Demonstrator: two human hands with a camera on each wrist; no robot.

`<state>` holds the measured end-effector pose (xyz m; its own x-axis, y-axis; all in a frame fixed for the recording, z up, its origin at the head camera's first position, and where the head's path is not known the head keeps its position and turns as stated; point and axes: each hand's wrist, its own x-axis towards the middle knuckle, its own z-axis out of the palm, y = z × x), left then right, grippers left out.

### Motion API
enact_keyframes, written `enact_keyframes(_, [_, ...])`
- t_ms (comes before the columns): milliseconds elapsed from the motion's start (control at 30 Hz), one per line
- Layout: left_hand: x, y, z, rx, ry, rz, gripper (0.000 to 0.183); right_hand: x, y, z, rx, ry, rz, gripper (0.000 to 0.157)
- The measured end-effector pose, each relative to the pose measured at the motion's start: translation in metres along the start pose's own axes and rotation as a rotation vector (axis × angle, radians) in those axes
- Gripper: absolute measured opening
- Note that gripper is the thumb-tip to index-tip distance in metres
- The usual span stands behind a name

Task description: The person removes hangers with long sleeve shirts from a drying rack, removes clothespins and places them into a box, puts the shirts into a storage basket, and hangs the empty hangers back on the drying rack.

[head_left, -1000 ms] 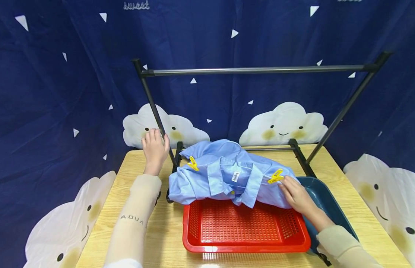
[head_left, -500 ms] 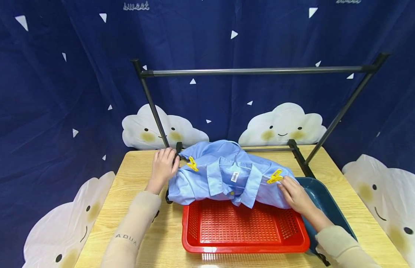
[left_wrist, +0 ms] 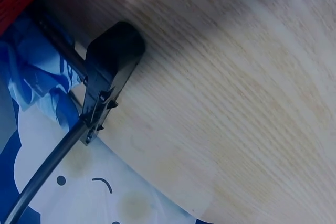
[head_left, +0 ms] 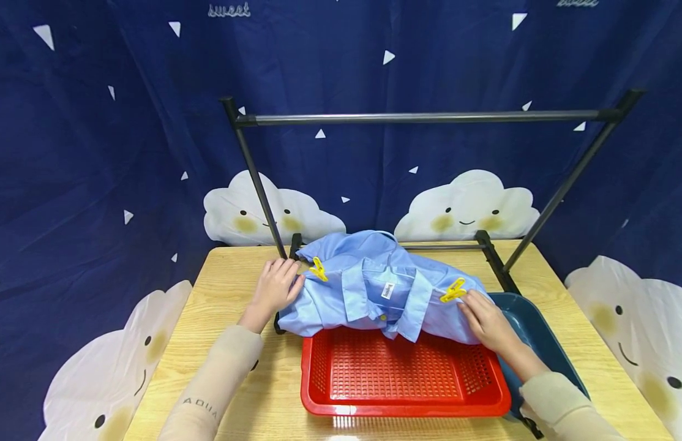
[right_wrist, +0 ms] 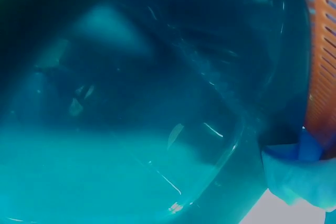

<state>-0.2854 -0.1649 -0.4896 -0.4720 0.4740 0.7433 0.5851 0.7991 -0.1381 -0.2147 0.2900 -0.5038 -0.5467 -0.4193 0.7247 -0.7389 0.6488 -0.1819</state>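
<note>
The shirt (head_left: pixel 376 278) seemed light, soft, best held at its shoulders (head_left: pixel 321 296); your right hand (head_left: pixel 487 320) pinched it near three o'clock, but your left hand's (head_left: pixel 277 286) grip, near nine, was unclear.

The shirt (head_left: pixel 387 272) is smooth cloth, the basket (head_left: pixel 404 409) glossy plastic, the rail (head_left: pixel 420 117) metal.

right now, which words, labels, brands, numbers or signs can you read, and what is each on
"sweet": dark blue curtain, upper left.
"AQUA": left sleeve; the Q is faint.
White label on the blue shirt: too small to read.
Lettering at the curtain's upper right: cut off, too blurred.
</note>
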Motion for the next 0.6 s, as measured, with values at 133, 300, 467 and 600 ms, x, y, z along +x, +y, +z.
enact_keyframes(133, [-0.002,0.003,0.001,-0.023,-0.043,-0.005,0.037,0.001,0.0,0.0,0.002,0.008,-0.008,0.034])
enact_keyframes(300, [-0.006,0.007,0.005,-0.036,-0.105,-0.032,0.04,0.001,0.0,0.0,0.006,0.001,-0.01,0.03])
enact_keyframes(467, [-0.008,0.01,0.008,-0.031,-0.134,-0.043,0.038,0.0,0.002,0.0,0.001,-0.025,0.011,0.032])
enact_keyframes(600, [-0.009,0.011,0.011,-0.001,-0.129,-0.03,0.036,0.0,0.002,0.0,0.0,-0.031,0.017,0.036])
